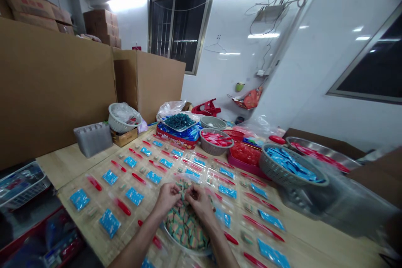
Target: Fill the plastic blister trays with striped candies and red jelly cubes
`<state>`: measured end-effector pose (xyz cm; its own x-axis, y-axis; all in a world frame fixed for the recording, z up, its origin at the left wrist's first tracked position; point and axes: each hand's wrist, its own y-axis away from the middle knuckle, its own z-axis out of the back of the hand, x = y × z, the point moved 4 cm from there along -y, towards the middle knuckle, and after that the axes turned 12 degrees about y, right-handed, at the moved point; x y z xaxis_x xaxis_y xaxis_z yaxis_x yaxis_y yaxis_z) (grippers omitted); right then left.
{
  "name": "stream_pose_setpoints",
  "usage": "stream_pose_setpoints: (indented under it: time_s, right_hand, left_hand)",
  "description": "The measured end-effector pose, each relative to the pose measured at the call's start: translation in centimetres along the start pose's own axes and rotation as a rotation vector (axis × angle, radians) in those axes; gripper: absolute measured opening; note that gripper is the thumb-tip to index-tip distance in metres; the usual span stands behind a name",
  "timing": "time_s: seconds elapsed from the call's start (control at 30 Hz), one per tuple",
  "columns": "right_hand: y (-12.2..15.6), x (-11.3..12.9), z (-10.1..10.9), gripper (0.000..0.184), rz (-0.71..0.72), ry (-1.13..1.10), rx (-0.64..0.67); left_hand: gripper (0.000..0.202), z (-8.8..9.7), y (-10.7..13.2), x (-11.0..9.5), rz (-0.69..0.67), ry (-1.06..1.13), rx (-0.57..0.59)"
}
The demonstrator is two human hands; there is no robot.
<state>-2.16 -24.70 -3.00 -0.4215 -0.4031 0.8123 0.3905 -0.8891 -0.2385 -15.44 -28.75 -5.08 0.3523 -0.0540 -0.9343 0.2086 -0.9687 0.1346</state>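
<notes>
Both my hands are over a shallow bowl (176, 240) heaped with small green and orange wrapped pieces (185, 226) at the near edge of the wooden table (63, 163). My left hand (168, 197) and my right hand (198, 201) have their fingers curled together, pinching some of these small pieces between them. Around the bowl lie rows of clear plastic trays (135, 176), each holding a blue packet (135, 196), a red piece (122, 207) and small bits.
Grey baskets of blue packets (290, 166) and red pieces (216, 140) stand at the right and back. A metal bowl (320, 153), a red tray (245, 155), a white basket (123, 117), a grey block (92, 138) and large cardboard boxes (53, 83) surround the table.
</notes>
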Motion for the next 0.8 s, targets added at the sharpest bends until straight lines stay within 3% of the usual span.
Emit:
stream_pose_setpoints:
  time_s: [0.43, 0.6, 0.7, 0.8]
  right_hand:
    - [0.0, -0.6, -0.3, 0.024, -0.097, -0.332, 0.061]
    - [-0.1, -0.5, 0.6, 0.026, -0.152, -0.408, -0.035]
    - [-0.2, -1.0, 1.8, 0.021, -0.168, -0.316, -0.149]
    - [-0.2, -0.8, 2.3, 0.013, -0.089, -0.088, -0.189]
  left_hand:
    - [0.032, -0.5, 0.5, -0.7, 0.047, 0.139, 0.097]
    - [0.029, -0.4, 0.4, -0.8, 0.047, 0.147, 0.061]
    - [0.029, -0.3, 0.4, -0.8, 0.054, 0.164, 0.035]
    - [0.027, -0.3, 0.5, -1.3, 0.032, 0.197, 0.027]
